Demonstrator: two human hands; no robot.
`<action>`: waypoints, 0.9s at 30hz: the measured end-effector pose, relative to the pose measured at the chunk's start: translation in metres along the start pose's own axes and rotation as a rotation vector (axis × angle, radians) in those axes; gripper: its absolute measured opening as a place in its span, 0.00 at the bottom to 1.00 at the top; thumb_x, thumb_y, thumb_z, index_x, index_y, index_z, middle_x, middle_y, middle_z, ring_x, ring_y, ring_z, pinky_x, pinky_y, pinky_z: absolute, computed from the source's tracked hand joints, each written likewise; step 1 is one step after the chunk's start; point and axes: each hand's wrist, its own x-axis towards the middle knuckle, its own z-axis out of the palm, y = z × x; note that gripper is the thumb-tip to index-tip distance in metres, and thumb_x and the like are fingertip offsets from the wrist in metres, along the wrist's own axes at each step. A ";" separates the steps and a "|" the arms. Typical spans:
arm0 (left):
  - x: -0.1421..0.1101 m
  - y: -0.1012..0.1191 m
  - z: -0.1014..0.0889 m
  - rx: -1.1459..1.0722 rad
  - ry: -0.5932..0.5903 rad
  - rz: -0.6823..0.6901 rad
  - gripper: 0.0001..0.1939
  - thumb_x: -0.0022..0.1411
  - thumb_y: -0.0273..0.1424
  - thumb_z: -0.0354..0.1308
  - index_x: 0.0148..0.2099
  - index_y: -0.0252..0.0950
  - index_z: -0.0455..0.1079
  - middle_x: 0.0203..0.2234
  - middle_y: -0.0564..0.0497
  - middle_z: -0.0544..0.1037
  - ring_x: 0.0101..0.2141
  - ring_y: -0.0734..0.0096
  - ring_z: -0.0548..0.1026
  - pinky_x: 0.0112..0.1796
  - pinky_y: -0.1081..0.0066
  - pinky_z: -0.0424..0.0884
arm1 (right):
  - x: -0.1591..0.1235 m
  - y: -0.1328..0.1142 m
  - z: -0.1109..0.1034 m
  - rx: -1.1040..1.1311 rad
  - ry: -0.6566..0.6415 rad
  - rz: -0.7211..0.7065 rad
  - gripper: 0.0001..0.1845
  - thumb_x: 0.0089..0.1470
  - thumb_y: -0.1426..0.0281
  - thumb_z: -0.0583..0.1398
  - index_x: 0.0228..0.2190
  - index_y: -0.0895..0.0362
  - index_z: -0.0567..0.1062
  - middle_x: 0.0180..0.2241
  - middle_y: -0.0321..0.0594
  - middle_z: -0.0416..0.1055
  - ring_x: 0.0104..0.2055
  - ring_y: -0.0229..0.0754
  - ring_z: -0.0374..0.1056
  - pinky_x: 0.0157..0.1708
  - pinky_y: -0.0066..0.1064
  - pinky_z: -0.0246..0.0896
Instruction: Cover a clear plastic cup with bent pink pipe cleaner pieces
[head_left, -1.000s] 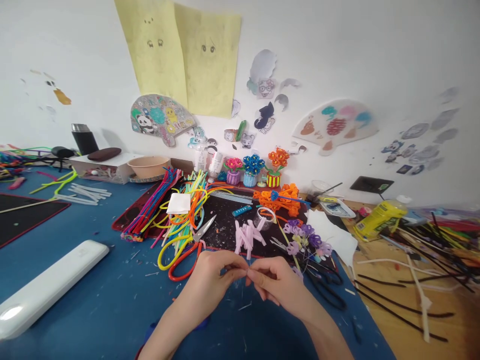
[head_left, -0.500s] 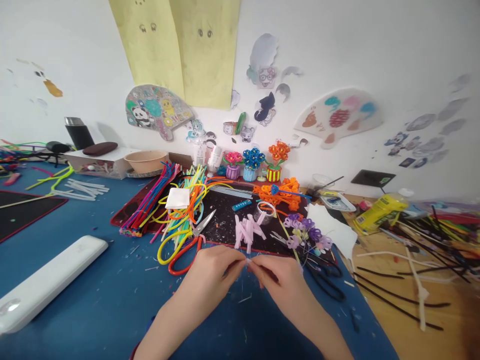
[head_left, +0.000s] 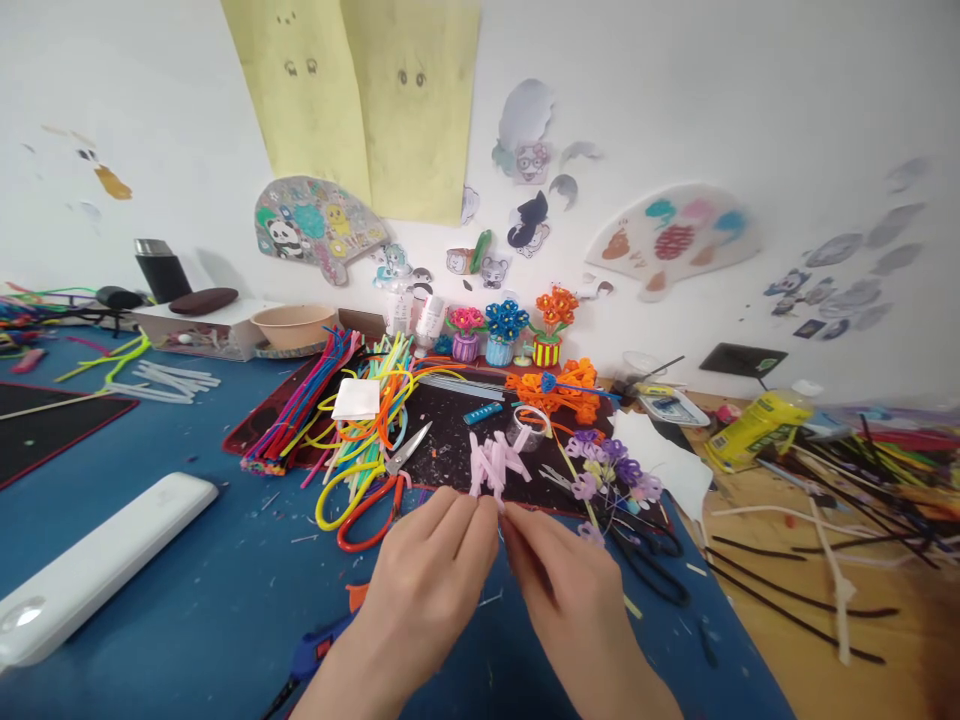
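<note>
My left hand [head_left: 442, 560] and my right hand [head_left: 566, 580] meet above the blue table mat, fingertips pinched together. Between them is a small pale pink pipe-cleaner piece [head_left: 501, 506], mostly covered by the fingers. Just beyond the fingertips lies a pile of short pale pink pipe-cleaner pieces [head_left: 495, 462]. Scissors with red-orange handles [head_left: 371, 535] rest left of the pile, their blades pointing away. Purple pipe-cleaner flowers [head_left: 611, 465] lie to the right, near black-handled scissors [head_left: 652, 570]. Partly behind my left forearm is a blue tool with an orange tip [head_left: 319, 648], like a glue gun.
Bundles of coloured pipe cleaners [head_left: 307, 410] lie at back left, with a white pad [head_left: 356, 399] on them. A long white device [head_left: 112, 565] lies at left. Small potted flowers [head_left: 502, 335] stand by the wall. A yellow bottle [head_left: 761, 425] leans at right.
My left hand has rolled over so its back and knuckles face up, covering more of the piece. Both hands have shifted slightly away from me, and the blue tool shows more beside my left forearm.
</note>
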 end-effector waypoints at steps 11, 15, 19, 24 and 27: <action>0.020 -0.010 -0.013 -0.862 -0.242 -0.769 0.09 0.61 0.33 0.58 0.31 0.35 0.76 0.22 0.53 0.78 0.23 0.75 0.74 0.23 0.79 0.69 | 0.026 -0.009 -0.027 0.214 -0.205 0.168 0.14 0.62 0.70 0.53 0.27 0.57 0.75 0.21 0.34 0.68 0.21 0.34 0.62 0.22 0.24 0.54; 0.022 -0.014 -0.010 -1.092 -0.266 -0.900 0.09 0.55 0.35 0.63 0.31 0.34 0.77 0.21 0.51 0.77 0.23 0.74 0.73 0.22 0.79 0.69 | 0.026 -0.005 -0.030 0.197 -0.283 0.184 0.17 0.62 0.68 0.52 0.25 0.57 0.73 0.20 0.35 0.65 0.22 0.35 0.59 0.22 0.26 0.50; 0.024 -0.012 -0.011 -1.068 -0.274 -0.893 0.08 0.53 0.34 0.65 0.29 0.33 0.77 0.22 0.50 0.78 0.22 0.74 0.73 0.23 0.77 0.70 | 0.025 -0.005 -0.030 0.157 -0.259 0.162 0.16 0.61 0.69 0.52 0.24 0.57 0.73 0.18 0.34 0.62 0.20 0.34 0.56 0.20 0.28 0.47; 0.027 -0.009 -0.019 -0.834 -0.271 -0.741 0.06 0.57 0.33 0.62 0.31 0.36 0.78 0.24 0.52 0.80 0.26 0.72 0.76 0.28 0.77 0.72 | 0.024 -0.010 -0.029 0.138 -0.226 0.151 0.18 0.61 0.70 0.52 0.20 0.57 0.69 0.18 0.33 0.61 0.19 0.34 0.55 0.20 0.28 0.45; 0.028 -0.007 -0.021 -0.664 -0.249 -0.633 0.06 0.59 0.31 0.60 0.32 0.38 0.77 0.23 0.55 0.80 0.25 0.75 0.76 0.28 0.78 0.70 | 0.025 -0.012 -0.029 0.127 -0.220 0.141 0.17 0.61 0.70 0.52 0.21 0.58 0.70 0.18 0.33 0.60 0.19 0.34 0.54 0.20 0.28 0.46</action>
